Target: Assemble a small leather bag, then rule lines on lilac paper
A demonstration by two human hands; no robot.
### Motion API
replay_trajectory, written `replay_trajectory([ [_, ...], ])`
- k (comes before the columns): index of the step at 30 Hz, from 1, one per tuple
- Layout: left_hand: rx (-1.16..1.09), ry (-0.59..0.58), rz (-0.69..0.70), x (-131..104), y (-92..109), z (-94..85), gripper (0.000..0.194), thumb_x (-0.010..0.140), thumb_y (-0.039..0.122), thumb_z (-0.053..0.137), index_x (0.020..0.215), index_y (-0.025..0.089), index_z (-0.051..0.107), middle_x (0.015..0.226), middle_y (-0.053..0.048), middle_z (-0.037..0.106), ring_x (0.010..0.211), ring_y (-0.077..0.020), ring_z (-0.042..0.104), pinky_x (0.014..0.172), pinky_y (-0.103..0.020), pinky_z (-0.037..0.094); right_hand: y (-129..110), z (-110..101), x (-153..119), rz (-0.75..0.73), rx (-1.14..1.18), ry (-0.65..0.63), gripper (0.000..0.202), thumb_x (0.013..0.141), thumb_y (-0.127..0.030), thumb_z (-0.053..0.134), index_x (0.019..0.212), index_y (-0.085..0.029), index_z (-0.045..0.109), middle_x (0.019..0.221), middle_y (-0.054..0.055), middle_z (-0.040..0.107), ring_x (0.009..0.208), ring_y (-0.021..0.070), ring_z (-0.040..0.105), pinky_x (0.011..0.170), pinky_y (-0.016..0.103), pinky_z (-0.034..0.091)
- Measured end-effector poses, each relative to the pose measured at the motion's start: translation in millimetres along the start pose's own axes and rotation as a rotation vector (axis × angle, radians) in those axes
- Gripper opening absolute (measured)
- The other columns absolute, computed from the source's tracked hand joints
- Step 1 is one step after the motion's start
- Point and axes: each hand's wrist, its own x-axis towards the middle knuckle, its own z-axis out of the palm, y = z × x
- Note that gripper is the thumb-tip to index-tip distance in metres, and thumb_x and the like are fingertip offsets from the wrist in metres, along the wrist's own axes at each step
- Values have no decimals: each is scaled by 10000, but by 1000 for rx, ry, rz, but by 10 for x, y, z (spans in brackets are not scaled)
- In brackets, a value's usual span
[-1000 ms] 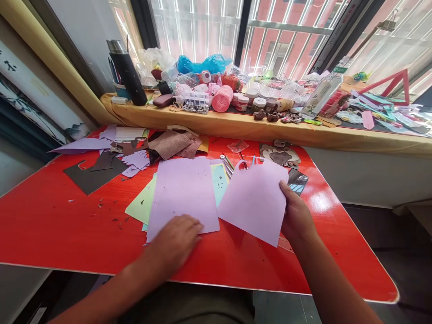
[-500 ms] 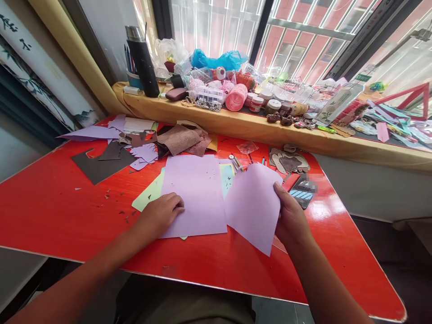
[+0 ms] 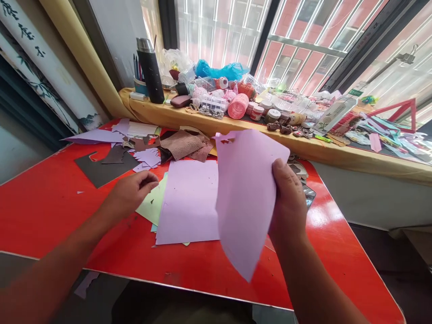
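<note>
My right hand [image 3: 288, 202] grips a purple paper sheet [image 3: 251, 193] by its right edge, thumb in front. The sheet is raised and bent, with a torn or cut-out strip at its top left corner. Left of it, my left hand [image 3: 131, 193] is over the table with its fingers curled in, and nothing shows in them. Between the hands a second purple sheet [image 3: 189, 202] lies flat, small dark bits on it. A light green sheet [image 3: 151, 202] sticks out from under that one, near my left fingertips.
Dark grey card [image 3: 97, 173], purple scraps [image 3: 147, 157] and brown felt pieces [image 3: 184, 143] lie at the back left. A phone [image 3: 308, 195] is partly hidden behind my right hand. A purple scrap [image 3: 86, 283] shows below the front edge. Jars, bags and a black flask [image 3: 150, 74] crowd the sill.
My right hand has lifted the purple sheet and swung it left, over part of the flat sheet. My left hand has moved off the flat sheet to the left. A purple scrap now shows below the table edge.
</note>
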Motion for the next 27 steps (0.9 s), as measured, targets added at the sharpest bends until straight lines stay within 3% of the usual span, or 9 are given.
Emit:
replay_trajectory([
  [3,-2,49,-43,83,-146,-65,350,875,546,546,997,251,689,919,-35,751,782,-239,659,655,-303,472,396,-15,-51,175,125,139,593,822,-596,868,651,-240,426,507,-100,314,433,77,279,373,211,266],
  [6,7,16,-45,99,-229,0,371,875,537,527,1009,242,708,953,-43,766,822,-249,683,683,-308,480,807,-107,-168,295,125,198,628,731,-567,942,658,-231,415,538,-128,246,462,54,179,387,187,206],
  [9,70,-58,-3,72,-229,108,389,915,518,464,1031,249,721,849,-28,740,754,-245,665,650,-314,438,1032,-202,-262,372,106,216,598,727,-592,937,682,-216,474,530,-126,277,471,50,197,406,180,205],
  [15,157,-130,48,57,-200,140,429,967,511,400,1108,263,720,739,-4,693,662,-231,630,618,-315,397,1097,-196,-345,424,50,178,587,733,-628,921,689,-215,506,492,-97,408,426,52,292,386,195,208],
  [20,163,-86,44,116,-379,34,393,950,511,424,1067,279,719,962,-27,781,808,-257,691,660,-321,447,1172,-201,-475,520,20,83,520,821,-620,853,730,-207,550,468,-78,493,381,53,352,420,211,274],
  [23,152,-67,48,186,-518,1,390,926,480,443,1086,269,730,1055,-58,796,859,-282,711,684,-345,494,1198,-241,-539,570,-20,67,546,793,-653,858,734,-200,557,480,-61,539,363,50,363,414,213,238],
  [27,226,79,173,250,-542,-22,387,905,384,437,1124,236,721,1252,-124,747,1163,-371,665,935,-460,529,1175,-266,-586,613,-57,30,578,766,-696,855,735,-198,564,515,-40,590,354,52,382,405,220,211],
])
